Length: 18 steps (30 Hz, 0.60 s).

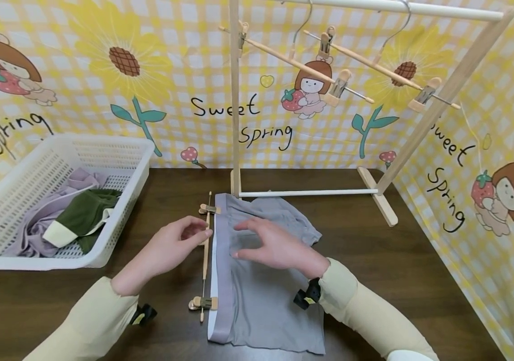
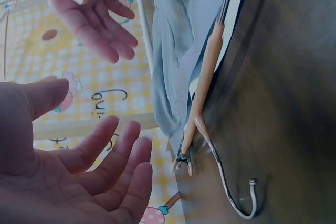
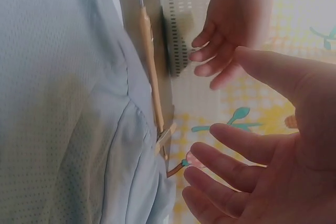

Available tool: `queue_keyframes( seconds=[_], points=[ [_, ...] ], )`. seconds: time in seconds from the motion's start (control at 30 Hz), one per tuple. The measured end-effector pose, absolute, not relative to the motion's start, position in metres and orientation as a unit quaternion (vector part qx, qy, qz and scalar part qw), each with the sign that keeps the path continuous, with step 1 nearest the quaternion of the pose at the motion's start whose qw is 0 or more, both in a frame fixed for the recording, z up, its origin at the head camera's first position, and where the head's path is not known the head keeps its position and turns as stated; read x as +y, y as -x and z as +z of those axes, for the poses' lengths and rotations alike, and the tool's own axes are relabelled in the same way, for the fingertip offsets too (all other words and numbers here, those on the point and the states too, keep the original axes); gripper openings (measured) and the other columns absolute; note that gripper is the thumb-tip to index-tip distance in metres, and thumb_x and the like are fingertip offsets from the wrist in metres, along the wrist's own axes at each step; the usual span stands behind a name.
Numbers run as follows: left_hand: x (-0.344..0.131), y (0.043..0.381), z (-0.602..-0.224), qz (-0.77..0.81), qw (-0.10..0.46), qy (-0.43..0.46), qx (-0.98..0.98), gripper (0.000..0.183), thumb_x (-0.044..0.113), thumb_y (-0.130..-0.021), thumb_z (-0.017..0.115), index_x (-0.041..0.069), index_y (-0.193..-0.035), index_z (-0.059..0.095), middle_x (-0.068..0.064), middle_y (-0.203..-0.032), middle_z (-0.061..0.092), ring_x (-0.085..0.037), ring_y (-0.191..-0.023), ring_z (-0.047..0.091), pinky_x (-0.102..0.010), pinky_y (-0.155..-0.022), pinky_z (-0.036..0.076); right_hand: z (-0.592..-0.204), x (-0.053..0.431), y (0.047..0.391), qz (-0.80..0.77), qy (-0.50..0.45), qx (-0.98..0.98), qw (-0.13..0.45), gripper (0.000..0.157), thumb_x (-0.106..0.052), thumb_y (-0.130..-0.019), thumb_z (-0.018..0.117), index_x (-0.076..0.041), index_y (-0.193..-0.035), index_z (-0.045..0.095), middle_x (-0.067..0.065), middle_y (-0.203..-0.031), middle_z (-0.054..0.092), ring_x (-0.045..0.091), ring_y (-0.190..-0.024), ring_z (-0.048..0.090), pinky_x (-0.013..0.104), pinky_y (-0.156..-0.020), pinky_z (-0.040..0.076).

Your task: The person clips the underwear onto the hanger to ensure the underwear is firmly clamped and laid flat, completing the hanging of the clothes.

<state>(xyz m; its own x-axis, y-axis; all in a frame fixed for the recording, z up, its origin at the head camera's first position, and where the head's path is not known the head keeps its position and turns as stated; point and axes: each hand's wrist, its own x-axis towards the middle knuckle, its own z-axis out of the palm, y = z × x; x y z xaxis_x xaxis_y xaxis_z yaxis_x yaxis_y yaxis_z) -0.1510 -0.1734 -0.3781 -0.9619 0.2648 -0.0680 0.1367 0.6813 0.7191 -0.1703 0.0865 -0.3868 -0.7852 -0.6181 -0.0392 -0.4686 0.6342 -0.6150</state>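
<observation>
Lying on the dark table (image 1: 374, 281), as seen from where I stand: one grey garment (image 1: 275, 306), waistband alongside a clip hanger (image 1: 205, 260), its cut partly hidden beneath the right hand (image 1: 275, 245). That hand: spread wide, empty. Left hand (image 1: 171, 245): fingers loosely bent, thumb apart, empty, beside the hanger, whose hook (image 2: 254, 199) shows clearly only in the left wrist view. Clips: two, at the waistband edge; how firmly they bite, I cannot tell. Basket (image 1: 36, 261): white, cut off at left, holding crumpled lavender and green clothes (image 1: 81, 210), kinds hard to make out. Rack (image 1: 235, 125): top cut off, two hangers (image 1: 302, 65) hung. Wall cloth (image 1: 185, 135): reads "Sweet" and "Spring", repeated, one "Sweet" crossed by a rack post.
</observation>
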Motion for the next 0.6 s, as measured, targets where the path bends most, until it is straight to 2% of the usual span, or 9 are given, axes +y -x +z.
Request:
queue_keyframes(
  seconds=[0.3, 0.47, 0.6],
  points=[
    [-0.183, 0.117, -0.388, 0.338, 0.128, -0.139, 0.922, 0.03, 0.045, -0.1, 0.063, 0.016, -0.096, 0.07, 0.006, -0.082, 0.063, -0.013, -0.075, 0.056, -0.036, -0.07, 0.047, -0.388, 0.088, 0.151, -0.28, 0.356, 0.884, 0.118, 0.055, -0.042, -0.092, 0.075, -0.012, -0.137, 0.063, -0.002, -0.136, 0.062, 0.013, -0.128, 0.053, 0.032, -0.106, 0.041],
    [-0.188, 0.103, -0.398, 0.312, 0.172, -0.153, 0.922, 0.037, 0.051, -0.1, 0.061, 0.019, -0.081, 0.067, 0.008, -0.068, 0.058, -0.011, -0.064, 0.052, -0.034, -0.061, 0.043, -0.392, 0.085, 0.141, -0.283, 0.386, 0.869, 0.125, 0.046, -0.04, -0.092, 0.077, -0.011, -0.127, 0.069, -0.002, -0.123, 0.067, 0.01, -0.116, 0.059, 0.028, -0.101, 0.044],
    [-0.19, 0.097, -0.403, 0.316, 0.219, -0.154, 0.91, 0.046, 0.054, -0.1, 0.058, 0.017, -0.072, 0.065, 0.006, -0.062, 0.057, -0.013, -0.058, 0.053, -0.032, -0.055, 0.043, -0.401, 0.083, 0.133, -0.285, 0.398, 0.858, 0.155, 0.033, -0.041, -0.092, 0.077, -0.015, -0.112, 0.073, -0.008, -0.106, 0.068, 0.006, -0.101, 0.061, 0.022, -0.091, 0.046]
  ],
)
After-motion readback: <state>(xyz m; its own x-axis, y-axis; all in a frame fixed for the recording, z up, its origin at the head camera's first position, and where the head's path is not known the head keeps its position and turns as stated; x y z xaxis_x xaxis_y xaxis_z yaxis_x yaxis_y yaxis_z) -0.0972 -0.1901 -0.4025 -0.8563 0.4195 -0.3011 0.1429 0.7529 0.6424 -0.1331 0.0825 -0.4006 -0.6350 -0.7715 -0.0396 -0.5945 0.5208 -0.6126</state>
